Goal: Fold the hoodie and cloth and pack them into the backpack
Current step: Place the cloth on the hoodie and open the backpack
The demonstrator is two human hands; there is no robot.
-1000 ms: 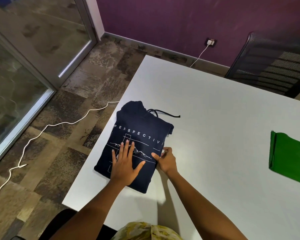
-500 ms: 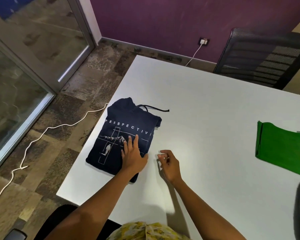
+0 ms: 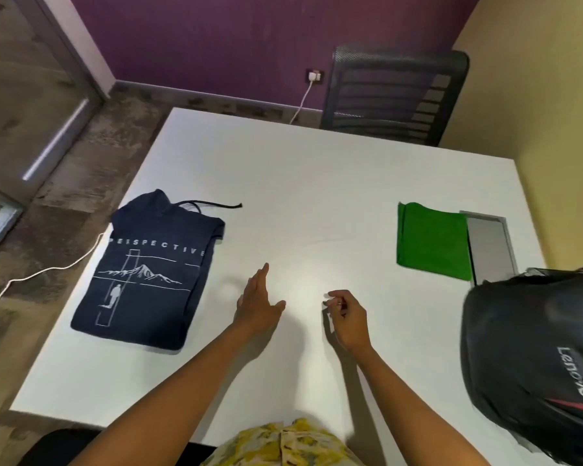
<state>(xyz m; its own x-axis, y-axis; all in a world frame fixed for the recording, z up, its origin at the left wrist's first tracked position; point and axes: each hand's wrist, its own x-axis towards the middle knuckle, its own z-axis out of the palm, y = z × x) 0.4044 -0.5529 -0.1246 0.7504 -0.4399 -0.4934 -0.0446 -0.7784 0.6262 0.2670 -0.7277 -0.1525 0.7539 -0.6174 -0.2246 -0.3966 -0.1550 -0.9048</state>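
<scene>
Hands have let go of the folded hoodie (image 3: 148, 270).
Left hand (image 3: 258, 306) spread, right hand (image 3: 345, 314) loosely curled, holding nothing; cloth (image 3: 433, 242) comes next.

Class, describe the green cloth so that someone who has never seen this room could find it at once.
Start at the white rectangular table and look to its right side, beyond the black Lenovo backpack. There lies the flat, folded bright green cloth, beside a grey panel set into the tabletop. It is the only green item; the navy printed hoodie lies far left.
</scene>
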